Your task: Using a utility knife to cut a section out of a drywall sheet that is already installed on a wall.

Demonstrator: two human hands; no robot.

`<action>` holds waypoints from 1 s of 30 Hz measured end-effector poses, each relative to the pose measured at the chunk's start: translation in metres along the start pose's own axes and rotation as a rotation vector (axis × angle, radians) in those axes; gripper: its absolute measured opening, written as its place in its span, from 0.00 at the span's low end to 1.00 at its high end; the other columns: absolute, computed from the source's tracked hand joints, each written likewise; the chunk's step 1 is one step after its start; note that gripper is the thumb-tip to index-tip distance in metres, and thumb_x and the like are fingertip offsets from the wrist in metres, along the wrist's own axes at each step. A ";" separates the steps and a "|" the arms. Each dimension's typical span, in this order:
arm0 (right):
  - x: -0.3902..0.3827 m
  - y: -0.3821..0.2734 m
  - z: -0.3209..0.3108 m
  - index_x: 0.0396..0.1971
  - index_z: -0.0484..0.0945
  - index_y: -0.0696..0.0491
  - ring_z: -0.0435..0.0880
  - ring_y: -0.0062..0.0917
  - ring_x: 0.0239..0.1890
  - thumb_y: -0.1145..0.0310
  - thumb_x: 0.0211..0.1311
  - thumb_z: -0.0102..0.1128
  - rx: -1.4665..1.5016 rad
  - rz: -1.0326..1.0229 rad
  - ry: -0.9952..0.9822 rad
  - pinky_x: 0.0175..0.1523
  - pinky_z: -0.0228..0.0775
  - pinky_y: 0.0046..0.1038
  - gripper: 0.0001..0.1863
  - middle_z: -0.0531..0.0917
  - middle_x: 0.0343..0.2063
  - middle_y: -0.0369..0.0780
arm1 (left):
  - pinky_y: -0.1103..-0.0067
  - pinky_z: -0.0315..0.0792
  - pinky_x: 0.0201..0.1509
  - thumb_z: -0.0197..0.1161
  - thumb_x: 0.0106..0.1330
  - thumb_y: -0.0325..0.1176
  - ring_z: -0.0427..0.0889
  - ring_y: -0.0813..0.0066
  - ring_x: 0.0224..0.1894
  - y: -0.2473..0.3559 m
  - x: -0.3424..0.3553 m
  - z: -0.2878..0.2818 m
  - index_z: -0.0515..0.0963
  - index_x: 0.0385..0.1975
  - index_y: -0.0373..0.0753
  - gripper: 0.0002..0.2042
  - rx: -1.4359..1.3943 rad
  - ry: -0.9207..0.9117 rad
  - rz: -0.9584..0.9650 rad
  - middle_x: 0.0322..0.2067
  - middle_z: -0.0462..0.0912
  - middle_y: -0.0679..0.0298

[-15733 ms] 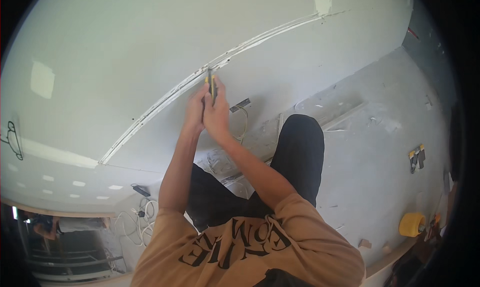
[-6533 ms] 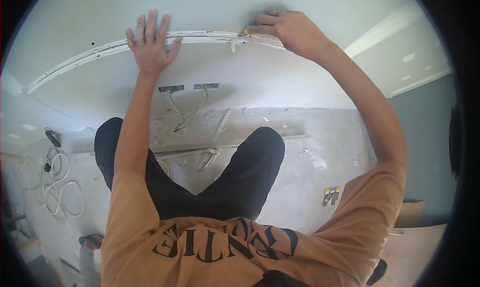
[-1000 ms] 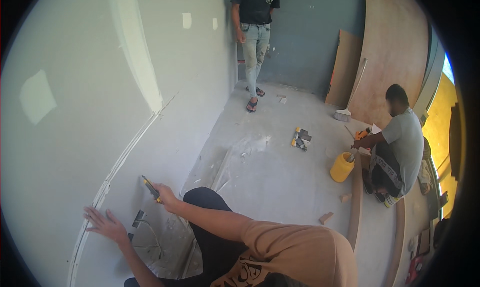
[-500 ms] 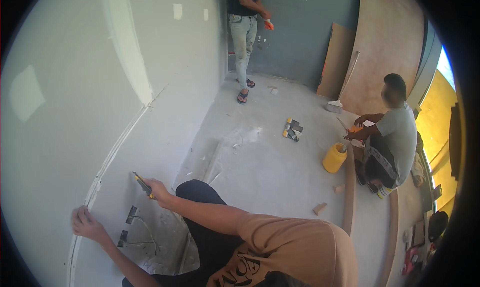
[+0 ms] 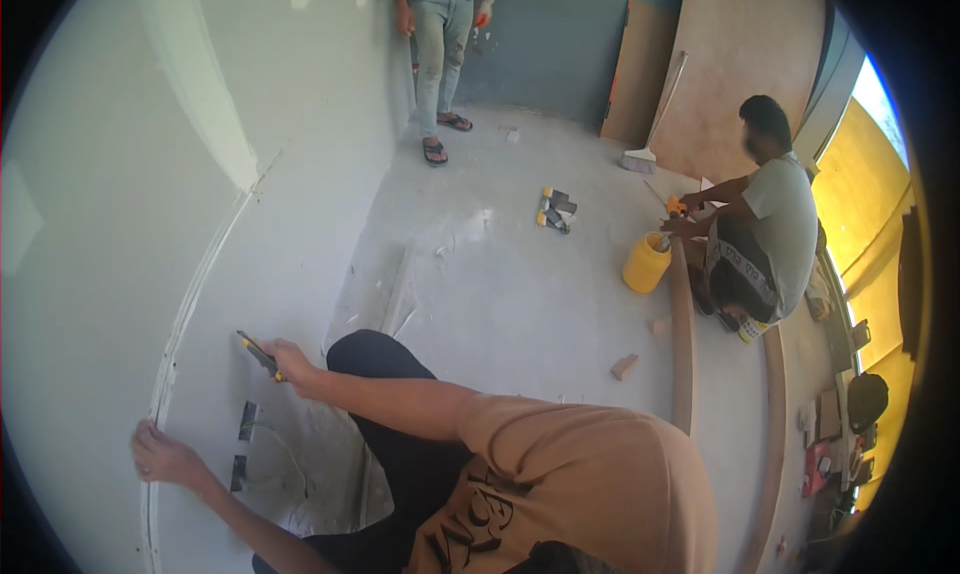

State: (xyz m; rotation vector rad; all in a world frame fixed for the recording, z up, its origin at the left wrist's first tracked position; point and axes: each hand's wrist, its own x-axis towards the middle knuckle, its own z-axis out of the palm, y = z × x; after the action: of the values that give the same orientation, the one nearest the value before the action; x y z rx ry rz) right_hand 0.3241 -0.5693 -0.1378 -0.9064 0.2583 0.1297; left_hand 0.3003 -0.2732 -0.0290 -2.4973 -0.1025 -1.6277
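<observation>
Plasterboard wall (image 5: 110, 224) fills the left of the view, pale and bare, with a thin curved groove (image 5: 190, 314) running down it; half a second ago that groove sat a little lower in the picture, and the standing person (image 5: 440, 44) at the far grey wall now shows only from the waist down. Concrete floor (image 5: 520, 294) spreads to the right, where a seated person (image 5: 770, 224) works at a long curved wooden strip (image 5: 684, 344) beside a yellow container (image 5: 646, 262), as before. A small wood block (image 5: 624, 366) lies on the floor near the strip. Two cut-out wall boxes with loose wires (image 5: 245, 439) sit low on the wall between the wearer's arms. The left hand (image 5: 165, 457) has shifted slightly lower along the groove and rests on it with fingers curled, pressing against the board. The right hand (image 5: 292, 362) is closed in a fist round a yellow-and-black utility knife (image 5: 258, 354), whose tip points up and left at the wall, just short of the groove.
</observation>
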 end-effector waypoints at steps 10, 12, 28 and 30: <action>-0.012 -0.024 -0.009 0.53 0.79 0.52 0.80 0.22 0.32 0.55 0.83 0.58 0.042 -0.011 0.022 0.36 0.77 0.28 0.16 0.83 0.37 0.38 | 0.56 0.62 0.67 0.64 0.76 0.33 0.80 0.56 0.59 0.035 -0.003 -0.014 0.81 0.50 0.42 0.08 -0.350 0.025 -0.075 0.49 0.83 0.60; -0.017 -0.026 0.000 0.52 0.78 0.55 0.80 0.23 0.31 0.57 0.85 0.54 0.096 -0.010 -0.039 0.36 0.77 0.27 0.16 0.82 0.37 0.40 | 0.60 0.62 0.66 0.63 0.76 0.30 0.81 0.60 0.56 0.031 0.001 -0.028 0.81 0.47 0.43 0.05 -0.340 0.066 -0.078 0.48 0.85 0.62; -0.019 -0.007 0.020 0.59 0.80 0.55 0.82 0.24 0.30 0.59 0.84 0.55 0.107 -0.018 -0.093 0.35 0.79 0.28 0.17 0.85 0.37 0.39 | 0.62 0.62 0.67 0.73 0.71 0.33 0.80 0.65 0.57 0.010 0.001 -0.052 0.88 0.50 0.49 0.10 -0.379 0.103 -0.105 0.51 0.85 0.68; -0.021 -0.010 0.020 0.59 0.79 0.56 0.81 0.24 0.31 0.58 0.85 0.54 0.104 -0.024 -0.087 0.36 0.78 0.28 0.18 0.83 0.38 0.40 | 0.61 0.62 0.67 0.73 0.71 0.34 0.79 0.65 0.57 0.009 0.004 -0.049 0.87 0.50 0.50 0.10 -0.365 0.104 -0.091 0.51 0.84 0.69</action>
State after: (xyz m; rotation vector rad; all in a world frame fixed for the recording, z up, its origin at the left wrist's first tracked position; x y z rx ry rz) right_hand 0.3091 -0.5595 -0.1126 -0.7983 0.1723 0.1322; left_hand 0.2591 -0.2906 -0.0072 -2.6920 0.1047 -1.9645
